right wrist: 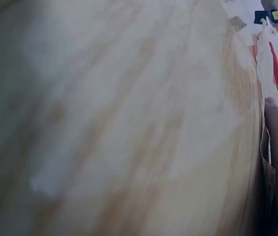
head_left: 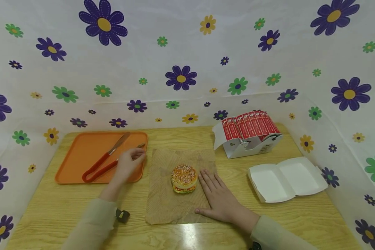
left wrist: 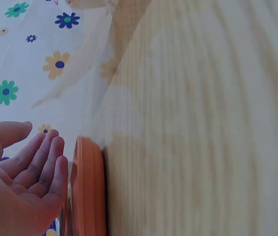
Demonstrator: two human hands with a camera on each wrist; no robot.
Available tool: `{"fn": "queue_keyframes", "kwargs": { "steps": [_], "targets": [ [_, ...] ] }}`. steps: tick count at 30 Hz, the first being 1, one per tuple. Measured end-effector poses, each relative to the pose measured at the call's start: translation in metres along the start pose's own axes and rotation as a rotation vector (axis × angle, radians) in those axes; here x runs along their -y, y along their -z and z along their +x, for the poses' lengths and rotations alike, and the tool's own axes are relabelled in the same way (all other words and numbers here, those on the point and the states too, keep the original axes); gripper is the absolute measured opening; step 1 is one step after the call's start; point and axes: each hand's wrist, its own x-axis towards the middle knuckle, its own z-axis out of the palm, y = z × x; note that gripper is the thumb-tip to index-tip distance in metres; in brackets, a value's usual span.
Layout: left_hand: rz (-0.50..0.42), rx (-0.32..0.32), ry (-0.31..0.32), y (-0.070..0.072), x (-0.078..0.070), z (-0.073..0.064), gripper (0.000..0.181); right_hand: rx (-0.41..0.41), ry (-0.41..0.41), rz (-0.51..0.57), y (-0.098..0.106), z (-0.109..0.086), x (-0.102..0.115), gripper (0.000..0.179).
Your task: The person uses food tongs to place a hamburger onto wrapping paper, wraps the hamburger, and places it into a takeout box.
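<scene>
A burger (head_left: 184, 178) with a sesame bun sits on a sheet of brown paper (head_left: 162, 205) in the middle of the table. Flat on the paper's right part rests my right hand (head_left: 220, 201), fingers spread beside the burger without touching it. My left hand (head_left: 129, 165) is over the right side of the orange tray (head_left: 72, 156), its fingers loosely bent and holding nothing; the left wrist view shows the bare palm (left wrist: 16, 196). Under and beside that hand lie red-handled tongs (head_left: 97, 165) on the tray, one arm of them partly hidden by the hand.
At the back right stands a white box (head_left: 247, 151) holding several red-and-white packets (head_left: 250, 125). An unfolded white takeaway box (head_left: 300, 177) lies on the right of the wooden table (head_left: 231, 166). A flower-patterned sheet (head_left: 143, 55) hangs behind and along the sides.
</scene>
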Motion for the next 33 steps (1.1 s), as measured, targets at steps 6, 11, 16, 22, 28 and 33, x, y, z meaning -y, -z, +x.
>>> {"fn": "queue_keyframes", "kwargs": {
  "steps": [6, 11, 16, 22, 28, 33],
  "targets": [
    [-0.025, 0.02, 0.008, -0.014, -0.005, 0.001, 0.029, 0.015, -0.008, 0.007, 0.001, 0.001, 0.001, 0.112],
    [-0.023, 0.027, 0.012, -0.025, -0.009, 0.001, 0.031, 0.016, -0.009, 0.009, 0.0, 0.001, 0.0, 0.112],
    [-0.012, 0.022, -0.011, -0.032, -0.012, 0.0, 0.03, 0.017, -0.01, 0.009, 0.001, 0.0, 0.0, 0.112],
    [-0.003, -0.02, -0.016, -0.039, -0.017, -0.002, 0.024, 0.012, -0.009, 0.007, 0.001, 0.0, 0.0, 0.112],
    [-0.026, -0.059, -0.042, -0.041, -0.031, -0.008, 0.022, 0.008, -0.006, 0.004, -0.001, 0.0, 0.0, 0.112],
    [-0.034, -0.068, -0.105, -0.045, -0.047, -0.017, 0.021, -0.003, -0.001, -0.007, -0.003, 0.0, -0.001, 0.112]
  ]
}}
